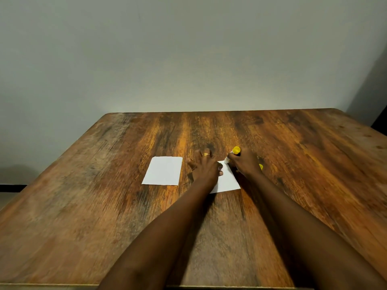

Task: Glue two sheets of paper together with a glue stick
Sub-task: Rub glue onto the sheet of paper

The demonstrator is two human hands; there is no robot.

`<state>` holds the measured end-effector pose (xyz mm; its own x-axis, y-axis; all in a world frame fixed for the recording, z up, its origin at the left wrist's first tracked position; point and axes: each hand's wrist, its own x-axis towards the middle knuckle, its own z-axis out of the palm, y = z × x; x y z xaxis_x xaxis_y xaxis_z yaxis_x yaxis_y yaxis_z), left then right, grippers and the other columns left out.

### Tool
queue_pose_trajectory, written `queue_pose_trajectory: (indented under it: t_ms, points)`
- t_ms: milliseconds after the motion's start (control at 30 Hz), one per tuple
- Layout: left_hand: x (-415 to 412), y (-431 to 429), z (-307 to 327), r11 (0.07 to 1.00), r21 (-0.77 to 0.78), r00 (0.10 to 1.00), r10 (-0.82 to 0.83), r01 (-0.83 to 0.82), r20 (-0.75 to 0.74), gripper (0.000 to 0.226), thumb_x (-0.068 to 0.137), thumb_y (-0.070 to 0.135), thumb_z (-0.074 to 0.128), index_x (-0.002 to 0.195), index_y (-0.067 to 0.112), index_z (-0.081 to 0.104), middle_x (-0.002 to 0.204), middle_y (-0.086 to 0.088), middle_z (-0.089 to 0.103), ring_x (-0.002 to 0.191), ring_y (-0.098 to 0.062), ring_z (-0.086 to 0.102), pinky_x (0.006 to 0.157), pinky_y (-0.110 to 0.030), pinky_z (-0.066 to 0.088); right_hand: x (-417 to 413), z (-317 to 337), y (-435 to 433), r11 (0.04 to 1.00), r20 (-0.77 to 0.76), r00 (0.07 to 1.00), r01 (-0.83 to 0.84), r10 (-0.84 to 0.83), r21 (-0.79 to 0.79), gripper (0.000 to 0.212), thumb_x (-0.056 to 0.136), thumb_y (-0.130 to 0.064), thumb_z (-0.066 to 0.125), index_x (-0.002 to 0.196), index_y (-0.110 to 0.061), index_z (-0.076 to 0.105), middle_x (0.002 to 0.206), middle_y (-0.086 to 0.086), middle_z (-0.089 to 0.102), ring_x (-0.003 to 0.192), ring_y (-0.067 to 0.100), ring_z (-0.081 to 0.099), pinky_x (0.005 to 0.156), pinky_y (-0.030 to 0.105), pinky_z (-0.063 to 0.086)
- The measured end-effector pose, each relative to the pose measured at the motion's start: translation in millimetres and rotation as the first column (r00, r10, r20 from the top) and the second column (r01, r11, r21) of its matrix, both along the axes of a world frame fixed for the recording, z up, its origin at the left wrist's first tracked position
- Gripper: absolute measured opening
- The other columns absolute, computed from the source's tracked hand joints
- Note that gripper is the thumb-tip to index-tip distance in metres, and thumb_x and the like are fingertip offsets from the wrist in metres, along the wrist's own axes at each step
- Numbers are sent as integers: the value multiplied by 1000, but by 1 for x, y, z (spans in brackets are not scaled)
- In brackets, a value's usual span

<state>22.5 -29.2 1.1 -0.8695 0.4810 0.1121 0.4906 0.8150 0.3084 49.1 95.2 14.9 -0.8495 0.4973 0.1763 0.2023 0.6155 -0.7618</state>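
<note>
Two small white sheets lie on the wooden table (104, 195). The left sheet (163, 171) lies free, with nothing touching it. My left hand (204, 167), a ring on one finger, presses flat with spread fingers on the left part of the right sheet (228, 181). My right hand (244, 162) grips a glue stick (234, 152) with a yellow end; its white tip points down at the far corner of the right sheet. A small yellow piece (261, 166), perhaps the cap, shows just right of my right hand.
A plain pale wall (188, 59) rises behind the table's far edge. The table's left edge runs diagonally, and its near edge lies at the bottom of the view. A dark object (380, 120) stands beyond the far right corner.
</note>
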Motion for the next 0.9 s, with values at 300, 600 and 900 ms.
queue_pose_trajectory:
  t_ms: [300,600,900]
  points:
    - [1,3,3,999,-42,997,14,-11,72,30,90,28,57,120,26,63,151,-7,21,140,-38,6,106,-61,21,8,3,-1,1000,46,999,-14,13,21,26,82,-11,59,78,15,62,80,32,66,61,24,50,53,28,34]
    - [-1,5,1,997,-77,997,29,-24,69,40,90,29,57,130,27,55,153,-7,16,140,-38,4,109,-61,21,25,6,-5,999,95,995,-21,18,35,28,82,-16,63,77,12,64,67,18,61,47,14,48,35,16,35]
    - [1,5,-2,998,-64,999,20,-18,36,38,91,24,56,130,24,55,155,-8,14,143,-38,0,112,-61,7,51,8,-11,993,92,995,-43,34,107,27,80,-14,61,66,9,63,64,25,62,57,22,51,59,36,48]
